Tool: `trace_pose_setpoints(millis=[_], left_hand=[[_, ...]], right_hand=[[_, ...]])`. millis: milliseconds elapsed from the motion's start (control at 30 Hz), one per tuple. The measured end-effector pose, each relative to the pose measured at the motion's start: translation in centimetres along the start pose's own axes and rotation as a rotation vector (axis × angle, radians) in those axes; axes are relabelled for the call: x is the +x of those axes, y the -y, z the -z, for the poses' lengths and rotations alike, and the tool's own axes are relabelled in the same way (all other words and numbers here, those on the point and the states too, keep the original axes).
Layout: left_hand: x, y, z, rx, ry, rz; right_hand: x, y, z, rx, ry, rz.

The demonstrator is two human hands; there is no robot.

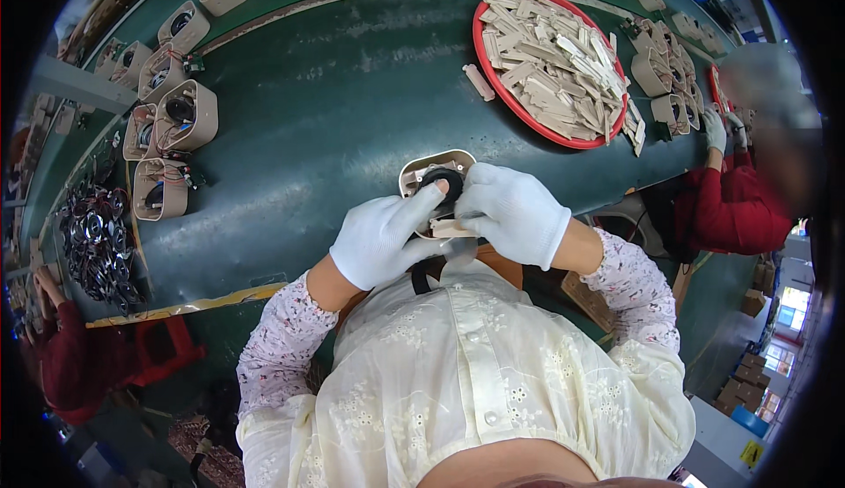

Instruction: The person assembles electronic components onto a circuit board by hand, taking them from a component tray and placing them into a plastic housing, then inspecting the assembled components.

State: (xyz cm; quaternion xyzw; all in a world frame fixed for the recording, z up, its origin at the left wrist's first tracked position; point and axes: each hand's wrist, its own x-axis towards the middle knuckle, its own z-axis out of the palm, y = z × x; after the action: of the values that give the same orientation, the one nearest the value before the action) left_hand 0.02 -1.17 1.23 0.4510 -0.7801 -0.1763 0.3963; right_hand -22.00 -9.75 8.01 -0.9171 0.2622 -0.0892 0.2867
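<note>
A beige plastic housing (433,158), open at the top, is at the table's near edge between my gloved hands. Inside it is a round black part (451,180) that looks like a speaker. My left hand (378,234) grips the housing's near left side, its bare thumb tip on the black part. Closed at the right rim is my right hand (518,209), its fingers bent inward; what they pinch is hidden. A beige strip (451,228) lies across the near side of the housing, by the right fingertips.
A red round tray (482,52) heaped with beige strips stands at the far right, with a loose strip (479,82) beside it. Several housings with wired parts (189,114) line the left. A pile of black ring-shaped parts (99,242) lies left. Co-workers (735,198) sit at both sides.
</note>
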Motion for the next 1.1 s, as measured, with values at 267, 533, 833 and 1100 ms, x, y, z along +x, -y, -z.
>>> trace_pose_setpoints(millis=[267,533,833,1100], left_hand=[[-0.2,-0.2,0.2,0.01,0.008,0.022],[-0.1,0.0,0.6,0.152,-0.007,-0.115],[1.5,-2.2,1.8,0.253,0.134,-0.055],[0.6,-2.3,2.6,0.288,0.23,-0.012]], right_hand=[[1.1,-0.6,-0.7,-0.155,0.083,0.097],[0.5,-0.4,-2.3,-0.119,-0.131,0.073],[-0.5,-1.6,-0.2,0.367,-0.192,0.026],[-1.3,0.4,-1.3,-0.111,-0.239,0.368]])
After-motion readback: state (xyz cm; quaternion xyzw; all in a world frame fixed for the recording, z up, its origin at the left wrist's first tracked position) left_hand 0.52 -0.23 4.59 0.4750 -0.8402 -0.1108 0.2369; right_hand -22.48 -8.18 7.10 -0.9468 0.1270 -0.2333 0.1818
